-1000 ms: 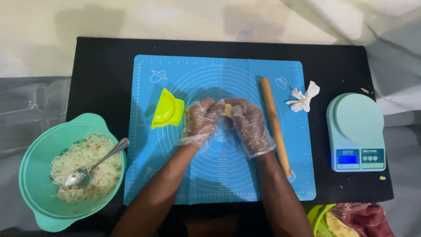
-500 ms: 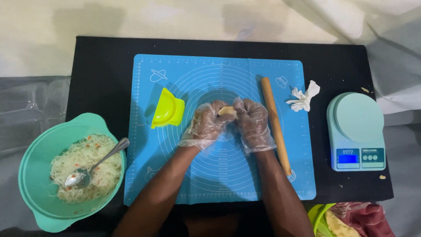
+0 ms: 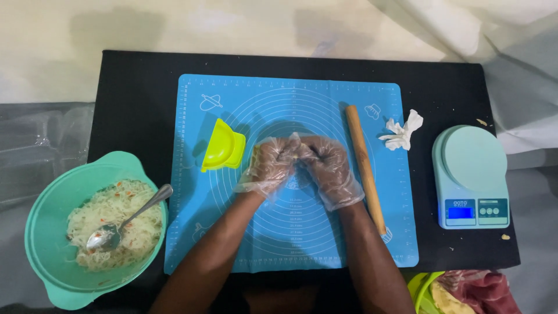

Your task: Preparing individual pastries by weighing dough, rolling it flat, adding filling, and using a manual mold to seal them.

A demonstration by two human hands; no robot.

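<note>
— Head view: what held over the blue mat (image 3: 232, 244)?

— Left hand (image 3: 272, 164) and right hand (image 3: 325, 166), both in clear plastic gloves, pressed knuckle to knuckle above the mat's printed rings. Fingers curled in tight on both. Between them, only a pale sliver of dough (image 3: 297, 156) seen; most of it hidden by the fists.

— And close by?

— Just left of the left hand, a yellow-green dumpling press (image 3: 224, 148), lying on the mat. Just right of the right hand, a wooden rolling pin (image 3: 365, 167), laid lengthwise along the mat.

— Farther out?

— Teal bowl (image 3: 52, 232) of noodle filling with a spoon (image 3: 125, 221) at far left; crumpled tissue (image 3: 402, 131) and a kitchen scale (image 3: 471, 177) at right, all on the black table (image 3: 139, 99).
</note>
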